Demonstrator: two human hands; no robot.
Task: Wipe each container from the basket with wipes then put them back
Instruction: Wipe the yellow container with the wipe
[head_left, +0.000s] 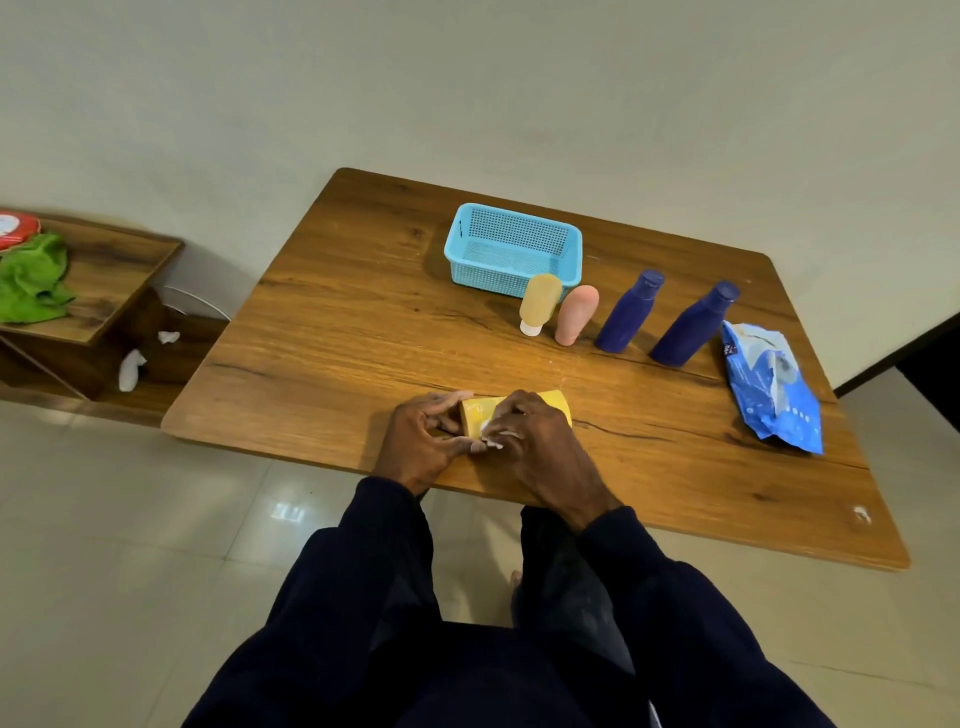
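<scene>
Head view. Clock directions are read from the hands, with 12 o'clock pointing away from the person.

1. Nearest the camera: two dark sleeves (384, 571) reach forward over the near edge of the table (337, 322).
2. The left hand (426, 436) sits at the near table edge. Its fingers (441, 402) are curled round the left end of the yellow container (558, 405).
3. The yellow container lies on its side on the table, between both hands. Only its left end and right end show past the fingers.
4. The right hand (540, 441) covers the middle of the container from above. Its fingers are curled and pinch a white wipe (493, 434) against the container, just beside the left thumb.
5. At 12 o'clock, well apart: a blue basket (498, 283), upright, with nothing visible inside.
6. At 1 o'clock, just in front of the basket: a tan tube (540, 301) and a pink tube (575, 314), standing cap-down side by side.
7. At 2 o'clock: two dark blue bottles (628, 312) (693, 325), upright, near each other.
8. At 3 o'clock, by the right table edge: a blue wipes pack (769, 384), lying flat.
9. At 9 to 10 o'clock, off the table: a low wooden shelf (124, 260) carrying a green cloth (34, 278), with crumpled white wipes (132, 364) below it.
</scene>
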